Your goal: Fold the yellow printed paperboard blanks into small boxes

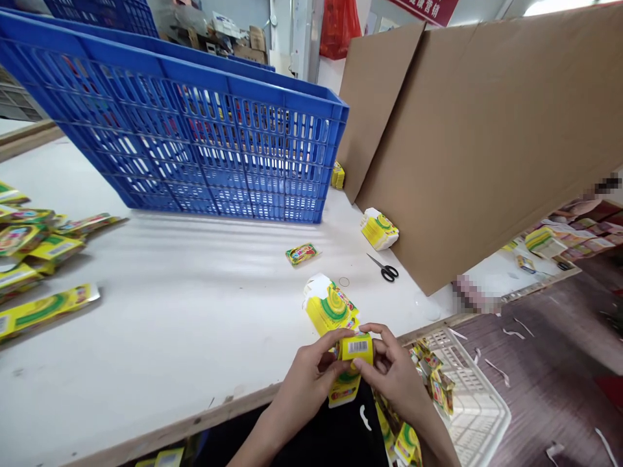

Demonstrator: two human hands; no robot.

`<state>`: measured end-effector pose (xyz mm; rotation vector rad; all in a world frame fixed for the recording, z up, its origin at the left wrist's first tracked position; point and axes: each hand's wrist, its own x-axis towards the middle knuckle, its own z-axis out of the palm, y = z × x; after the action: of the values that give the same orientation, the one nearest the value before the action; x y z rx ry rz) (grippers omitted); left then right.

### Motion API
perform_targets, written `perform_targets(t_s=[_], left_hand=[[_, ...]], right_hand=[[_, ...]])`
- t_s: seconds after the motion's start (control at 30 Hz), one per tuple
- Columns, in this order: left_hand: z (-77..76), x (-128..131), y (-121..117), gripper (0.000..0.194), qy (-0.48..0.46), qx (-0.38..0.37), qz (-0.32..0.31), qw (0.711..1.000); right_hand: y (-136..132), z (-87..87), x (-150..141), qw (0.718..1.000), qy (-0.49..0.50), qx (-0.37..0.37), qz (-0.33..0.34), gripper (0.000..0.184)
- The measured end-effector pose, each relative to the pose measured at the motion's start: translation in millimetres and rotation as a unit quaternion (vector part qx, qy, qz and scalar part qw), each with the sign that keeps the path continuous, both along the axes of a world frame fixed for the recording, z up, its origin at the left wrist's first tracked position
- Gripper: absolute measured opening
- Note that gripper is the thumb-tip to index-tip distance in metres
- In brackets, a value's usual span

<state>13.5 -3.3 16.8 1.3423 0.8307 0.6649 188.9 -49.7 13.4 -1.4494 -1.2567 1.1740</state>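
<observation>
One yellow carton (357,348) between the fingertips of both hands (396,376).

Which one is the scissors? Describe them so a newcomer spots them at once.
Find the tall brown cardboard sheet leaning on the right of the white table. By its lower left edge, just below a stack of yellow cartons, lie the scissors. Unlike the printed cartons nearby, they have black looped handles and slim blades pointing away.
</observation>
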Motion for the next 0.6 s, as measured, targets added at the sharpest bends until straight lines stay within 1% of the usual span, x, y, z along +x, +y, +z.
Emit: perform_targets(t_s=[0.07, 0.13, 0.23, 0.3, 0.43, 0.53, 0.6], left_hand=[[0.8, 0.3, -0.8, 0.045, 0.002, 0.000, -0.015, 1.000], [1.4, 0.5, -1.1, 0.046, 0.001, -0.001, -0.021, 1.000], [1.6, 0.4, 0.1, 0.046, -0.007, -0.012, -0.010, 1.000], [1.8, -0.4, 1.5, 0.045, -0.018, -0.019, 0.002, 1.000], [3.7, -3.1, 3.6, 0.042, -0.056, -0.056, 0.009, 0.997], [5.7, -3.0, 3.6, 0.040, -0.062, -0.082, 0.012, 0.995], [6.3, -1.4, 2.9, 0.038, -0.063, -0.091, 0.019, 0.994]], right_hand=[[1.4, -2.3, -5.0, 1.000, -0.009, -0.006, -0.017, 0.035], [3.4, -6.0, -8.4, 0.998, -0.051, -0.005, -0.035, 0.028], [5.2, -10.8, -11.9, 0.993, -0.104, 0.010, -0.045, 0.025], [5.0, -12.3, -12.7, 0.991, -0.125, 0.027, -0.044, 0.026], [3.6, -11.3, -6.5, 0.988, -0.130, 0.083, -0.022, 0.031], [3.6, -9.6, 1.0, 0.983, -0.122, 0.126, -0.048, 0.027], [3.9, -9.7, 2.5, 0.983, -0.107, 0.133, -0.063, 0.027]])
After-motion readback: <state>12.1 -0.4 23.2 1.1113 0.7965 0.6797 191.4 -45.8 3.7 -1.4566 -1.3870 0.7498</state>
